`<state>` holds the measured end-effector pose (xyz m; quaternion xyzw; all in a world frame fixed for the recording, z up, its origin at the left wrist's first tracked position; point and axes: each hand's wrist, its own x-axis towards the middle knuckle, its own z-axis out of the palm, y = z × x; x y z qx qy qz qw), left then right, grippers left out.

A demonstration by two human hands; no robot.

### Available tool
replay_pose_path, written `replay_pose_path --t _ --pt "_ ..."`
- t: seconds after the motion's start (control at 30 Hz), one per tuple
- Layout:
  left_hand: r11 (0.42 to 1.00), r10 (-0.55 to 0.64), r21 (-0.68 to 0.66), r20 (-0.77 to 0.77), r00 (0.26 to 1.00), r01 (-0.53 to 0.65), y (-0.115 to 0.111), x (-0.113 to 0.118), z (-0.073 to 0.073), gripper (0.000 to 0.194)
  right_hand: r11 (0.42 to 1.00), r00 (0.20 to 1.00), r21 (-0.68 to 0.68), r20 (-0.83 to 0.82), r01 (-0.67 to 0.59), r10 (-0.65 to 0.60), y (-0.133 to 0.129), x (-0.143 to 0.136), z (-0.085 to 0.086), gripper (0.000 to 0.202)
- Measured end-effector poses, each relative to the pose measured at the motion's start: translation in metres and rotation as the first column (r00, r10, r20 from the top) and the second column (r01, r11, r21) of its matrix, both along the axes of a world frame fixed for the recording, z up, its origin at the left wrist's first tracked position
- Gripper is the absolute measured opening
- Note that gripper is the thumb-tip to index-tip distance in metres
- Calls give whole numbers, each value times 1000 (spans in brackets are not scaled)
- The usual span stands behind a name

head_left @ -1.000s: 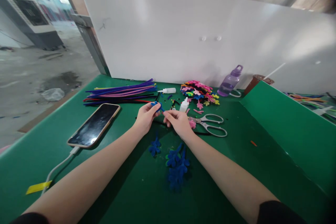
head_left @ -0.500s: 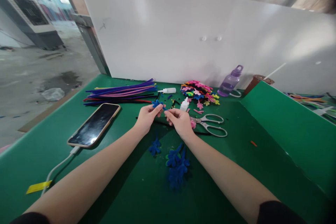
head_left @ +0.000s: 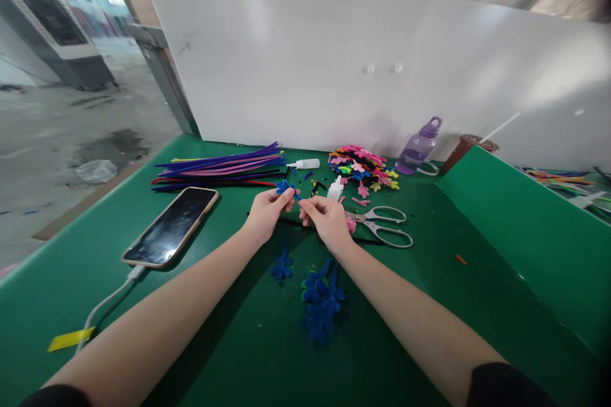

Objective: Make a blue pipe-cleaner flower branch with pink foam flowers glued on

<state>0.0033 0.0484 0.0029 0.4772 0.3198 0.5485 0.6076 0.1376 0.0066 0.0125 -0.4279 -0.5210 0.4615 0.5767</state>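
Between my two hands is a blue pipe-cleaner flower [head_left: 285,186], its petals toward the left and its stem toward the right. My left hand [head_left: 268,211] pinches it close to the petals. The stem's end sits between the thumb and finger of my right hand [head_left: 325,216]. Nearer to me, a blue pipe-cleaner piece [head_left: 282,264] lies alone, and a small pile of blue pipe-cleaner flowers [head_left: 324,305] rests to its right. Scissors [head_left: 382,224] lie just beyond my right hand, their blades partly hidden. A white glue bottle [head_left: 335,189] is behind that hand.
Loose pipe cleaners [head_left: 219,168] lie at the back left, above a charging phone [head_left: 170,227]. A second glue bottle [head_left: 305,164] and a heap of colourful flowers [head_left: 363,168] are at the back. A purple water bottle [head_left: 418,149] and brown cup [head_left: 465,149] stand beside a green divider [head_left: 520,235].
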Motion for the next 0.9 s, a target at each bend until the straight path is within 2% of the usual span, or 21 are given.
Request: replay_pose_path --t 0.13,0.2,0.3,0.57,0.9 --pt "1000 2 -25 15 1000 -1 -1 -1 5 35 999 999 2 0 36 -36 2 1 -3 23" --pt "998 42 -40 4 999 -41 -1 -1 7 41 998 998 0 6 56 -56 2 2 -4 23" --pt "993 110 -23 -46 993 -112 0 -1 6 40 997 997 0 4 72 -72 2 3 -4 25" --pt "983 179 86 -201 963 -165 3 -2 1 34 996 995 -15 -36 91 -92 3 3 -3 27" --pt "974 209 122 -158 965 -191 -2 -2 10 40 993 993 -18 -1 118 -118 3 2 -2 23"
